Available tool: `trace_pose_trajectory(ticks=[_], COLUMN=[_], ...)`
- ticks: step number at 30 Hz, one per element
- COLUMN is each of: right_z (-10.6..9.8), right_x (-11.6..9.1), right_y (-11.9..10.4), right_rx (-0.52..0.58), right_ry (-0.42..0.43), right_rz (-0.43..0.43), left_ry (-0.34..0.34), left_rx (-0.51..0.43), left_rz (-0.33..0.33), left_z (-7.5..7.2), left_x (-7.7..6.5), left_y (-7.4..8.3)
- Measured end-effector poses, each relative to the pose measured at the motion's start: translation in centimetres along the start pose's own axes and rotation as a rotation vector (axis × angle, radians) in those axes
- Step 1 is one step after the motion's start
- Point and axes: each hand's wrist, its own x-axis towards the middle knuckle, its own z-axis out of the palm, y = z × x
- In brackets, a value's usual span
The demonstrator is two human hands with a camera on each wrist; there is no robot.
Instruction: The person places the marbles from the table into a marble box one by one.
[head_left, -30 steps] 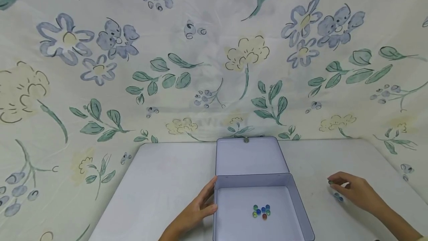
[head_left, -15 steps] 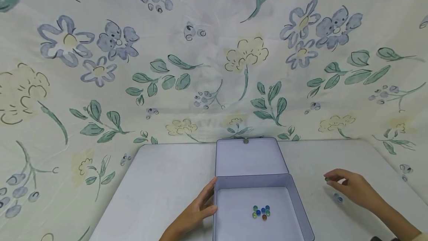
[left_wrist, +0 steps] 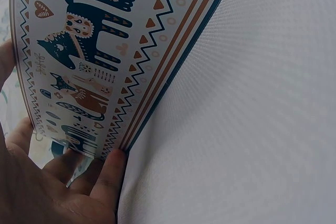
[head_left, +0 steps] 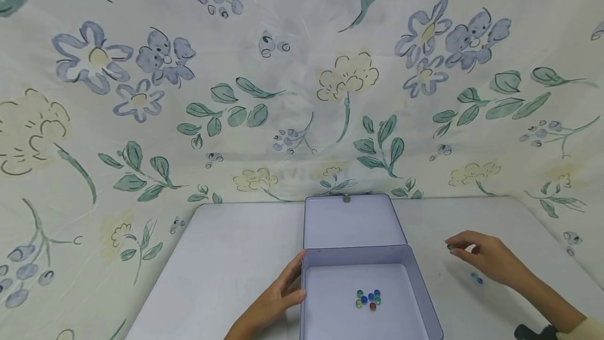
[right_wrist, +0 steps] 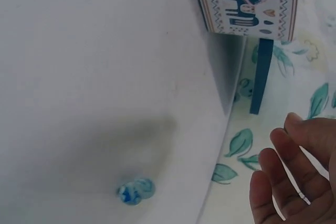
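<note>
An open lavender box stands on the white table with its lid folded back. Several glass marbles, blue, green, yellowish and one reddish brown, lie on the box floor. Against the box's left wall rests my left hand, fingers extended along its outside. In the left wrist view that outer wall shows printed animals. Right of the box, above the table, my right hand pinches a dark green marble between thumb and fingertips. Two bluish marbles lie on the table below the right hand.
The white table ends at the back against a hanging floral cloth. A dark object sits by the right wrist at the bottom edge. The box's right wall stands between the right hand and the marbles inside.
The right hand has moved left and slightly away from the body, towards the box, carrying the green marble off from the two bluish ones. My left hand stays on the box.
</note>
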Motion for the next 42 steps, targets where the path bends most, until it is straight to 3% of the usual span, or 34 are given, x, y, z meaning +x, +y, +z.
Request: trace_pose_trajectory(ticks=[6,13,28,42], right_z=[0.0,0.1,0.1,1.7], right_x=[0.9,2.6,5.0,6.9], right_y=[-1.2,-2.3,-5.7,-8.1], right_rx=[0.016,0.048,0.085,0.191], right_ry=[-0.049,-0.049,-0.158,-0.216], right_rz=[-0.012,-0.108,-0.086,-0.221], left_ry=[-0.014,-0.003,-0.021,-0.016], left_rx=[0.002,0.013,-0.019,-0.001], left_rz=[0.027,0.028,0.035,0.037], left_z=[0.0,-0.1,-0.2,-0.2], left_x=[0.1,0.2,0.1,0.1], left_y=[-0.1,-0.3,-0.1,0.0])
